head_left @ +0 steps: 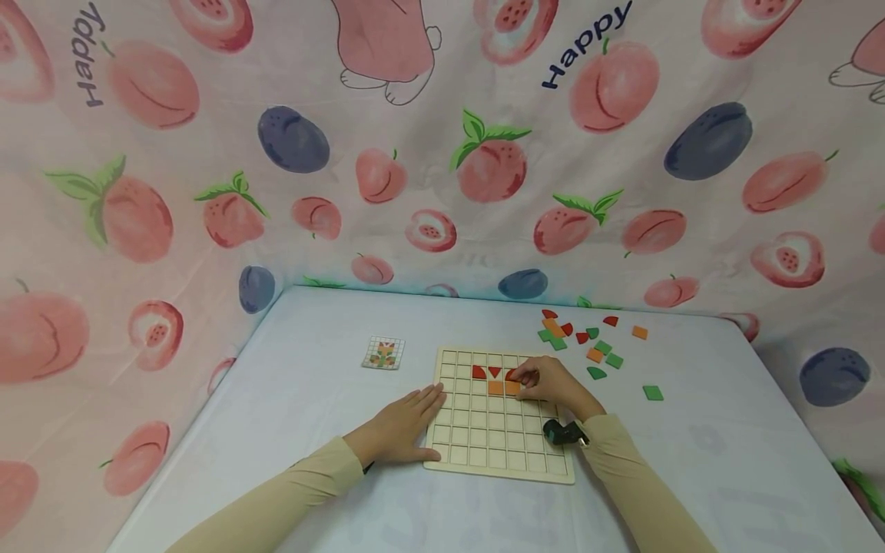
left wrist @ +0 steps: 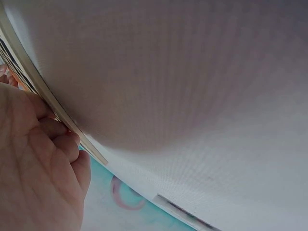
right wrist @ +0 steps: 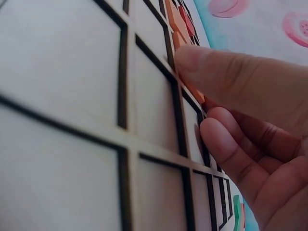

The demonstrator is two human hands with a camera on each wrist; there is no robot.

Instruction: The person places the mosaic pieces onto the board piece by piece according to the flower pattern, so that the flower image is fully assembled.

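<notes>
A pale wooden grid board (head_left: 487, 442) lies on the white table. My left hand (head_left: 404, 426) rests along its left edge, fingers extended; the left wrist view shows the palm (left wrist: 38, 168) beside the board's edge. My right hand (head_left: 553, 384) is over the upper right cells, thumb and fingers bent at an orange square tile (head_left: 512, 389). In the right wrist view the thumb (right wrist: 192, 58) presses on that orange tile. Left of it sits another orange tile (head_left: 495, 388). Above them are a red quarter-round tile (head_left: 479, 372), a red triangle (head_left: 494, 372) and another red tile (head_left: 510, 375), partly covered by the fingers.
A small pattern card (head_left: 384, 353) lies left of the board. Loose red, orange and green tiles (head_left: 614, 360) are scattered to the right and back, one green diamond (head_left: 653, 393) apart from them. A black wrist device (head_left: 561, 432) overhangs the board's right side. Fruit-print cloth (head_left: 429, 192) stands behind.
</notes>
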